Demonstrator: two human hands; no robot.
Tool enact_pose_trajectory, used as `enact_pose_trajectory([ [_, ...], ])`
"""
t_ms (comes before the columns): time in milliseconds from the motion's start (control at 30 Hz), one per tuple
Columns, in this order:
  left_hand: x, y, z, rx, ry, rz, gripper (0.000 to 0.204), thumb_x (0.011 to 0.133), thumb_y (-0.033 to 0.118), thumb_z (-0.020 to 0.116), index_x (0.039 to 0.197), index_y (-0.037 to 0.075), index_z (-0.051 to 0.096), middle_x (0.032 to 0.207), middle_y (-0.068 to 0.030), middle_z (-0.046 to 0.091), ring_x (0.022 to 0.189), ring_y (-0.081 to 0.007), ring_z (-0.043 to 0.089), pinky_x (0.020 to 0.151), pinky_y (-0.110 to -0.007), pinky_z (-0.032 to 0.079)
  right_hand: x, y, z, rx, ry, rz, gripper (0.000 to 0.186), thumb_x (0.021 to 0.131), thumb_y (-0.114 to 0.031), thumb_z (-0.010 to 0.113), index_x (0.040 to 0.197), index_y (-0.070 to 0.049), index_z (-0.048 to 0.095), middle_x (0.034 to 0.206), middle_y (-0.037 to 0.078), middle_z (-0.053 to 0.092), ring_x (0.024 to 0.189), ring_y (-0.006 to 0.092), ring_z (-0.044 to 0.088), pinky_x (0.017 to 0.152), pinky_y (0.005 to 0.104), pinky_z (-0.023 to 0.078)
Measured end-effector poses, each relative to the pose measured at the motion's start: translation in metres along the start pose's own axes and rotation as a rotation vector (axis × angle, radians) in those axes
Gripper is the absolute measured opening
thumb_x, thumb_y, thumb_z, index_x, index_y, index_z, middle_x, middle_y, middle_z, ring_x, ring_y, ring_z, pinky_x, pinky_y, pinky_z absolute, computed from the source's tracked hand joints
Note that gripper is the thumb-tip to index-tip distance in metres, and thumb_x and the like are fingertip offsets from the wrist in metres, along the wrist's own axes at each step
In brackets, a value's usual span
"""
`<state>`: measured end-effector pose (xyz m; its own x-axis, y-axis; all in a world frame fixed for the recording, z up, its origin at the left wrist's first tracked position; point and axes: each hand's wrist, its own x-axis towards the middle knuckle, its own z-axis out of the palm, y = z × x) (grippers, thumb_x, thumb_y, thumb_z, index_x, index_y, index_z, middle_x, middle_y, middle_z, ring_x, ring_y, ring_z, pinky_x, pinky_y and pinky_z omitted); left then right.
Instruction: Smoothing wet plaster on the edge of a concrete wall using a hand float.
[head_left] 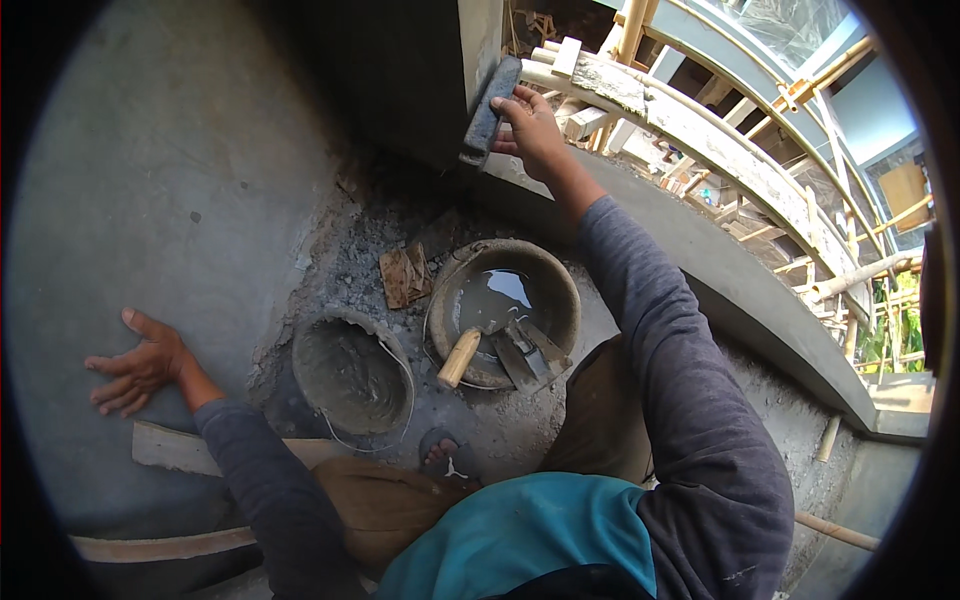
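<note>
My right hand (532,133) is closed on a dark grey rectangular block (490,112), possibly a float. The block lies along the edge of a grey column (482,40); whether it touches is hard to tell. Out to the left, my left hand (145,365) is open, fingers spread against the smooth grey plaster surface (150,230). Between my arms stands a round basin (568,290) of cloudy water. A wooden-handled trowel (462,355) rests across its near rim, beside another flat grey tool (540,350). Left of the basin is a bucket (403,385) with wet grey mortar inside.
Broken brown board pieces (403,277) lie on rubble behind the containers. A low curved grey wall (740,320) runs along the right, with bamboo scaffolding (700,120) beyond it. Near my left forearm are a wooden plank (175,448) and another strip (170,547).
</note>
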<state>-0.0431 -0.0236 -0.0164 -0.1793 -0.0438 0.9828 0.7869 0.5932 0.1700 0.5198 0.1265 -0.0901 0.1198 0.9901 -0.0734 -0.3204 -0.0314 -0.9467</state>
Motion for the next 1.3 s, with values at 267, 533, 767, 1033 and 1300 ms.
enact_pose_trajectory([
  [267, 0.018, 0.0, 0.0, -0.001, 0.023, -0.024, 0.098, 0.085, 0.081, 0.047, 0.151, 0.009, 0.037, 0.165, -0.0262, -0.005, 0.151, -0.0455, -0.013, 0.111, -0.071, -0.005, -0.002, -0.17, 0.073, 0.1, -0.179, -0.388, 0.069, 0.088, -0.028, 0.076, 0.142, -0.003, 0.041, 0.09, 0.011, 0.068, 0.076, 0.018, 0.068, 0.065, 0.0343, 0.057],
  [533, -0.002, 0.026, -0.008, -0.026, 0.079, -0.022, 0.093, 0.087, 0.078, 0.048, 0.152, 0.011, 0.042, 0.165, -0.0223, 0.009, 0.153, -0.0433, 0.003, 0.114, -0.066, 0.004, 0.002, -0.066, 0.012, -0.238, 0.12, -0.097, 0.075, 0.085, -0.027, 0.076, 0.144, -0.005, 0.036, 0.116, 0.015, 0.063, 0.086, 0.0214, 0.069, 0.063, 0.0345, 0.06],
  [767, 0.007, 0.014, -0.021, -0.035, 0.128, -0.026, 0.087, 0.089, 0.074, 0.05, 0.15, 0.012, 0.045, 0.165, -0.0215, 0.012, 0.153, -0.0436, 0.006, 0.114, -0.068, 0.006, -0.009, -0.247, 0.096, -0.12, -0.073, -0.428, 0.076, 0.084, -0.027, 0.078, 0.143, -0.002, 0.038, 0.107, 0.017, 0.066, 0.084, 0.0225, 0.07, 0.064, 0.0375, 0.06],
  [1033, 0.053, 0.061, -0.032, -0.293, 0.3, 0.045, 0.075, 0.095, 0.062, 0.052, 0.146, 0.007, 0.048, 0.161, -0.0213, 0.023, 0.151, -0.0453, 0.008, 0.116, -0.064, 0.009, -0.02, -0.483, 0.16, -0.321, -0.069, -0.996, 0.068, 0.089, -0.029, 0.075, 0.142, -0.004, 0.041, 0.087, 0.01, 0.066, 0.072, 0.0179, 0.067, 0.063, 0.0354, 0.058],
  [1300, 0.079, 0.081, -0.032, -0.344, 0.405, -0.019, 0.065, 0.099, 0.054, 0.052, 0.139, 0.003, 0.052, 0.155, -0.0222, 0.033, 0.15, -0.0408, 0.018, 0.119, -0.06, 0.01, 0.044, -0.297, 0.083, -0.487, 0.132, -0.653, 0.077, 0.08, -0.036, 0.083, 0.137, 0.0, 0.047, 0.103, 0.019, 0.067, 0.088, 0.0232, 0.068, 0.068, 0.0365, 0.056],
])
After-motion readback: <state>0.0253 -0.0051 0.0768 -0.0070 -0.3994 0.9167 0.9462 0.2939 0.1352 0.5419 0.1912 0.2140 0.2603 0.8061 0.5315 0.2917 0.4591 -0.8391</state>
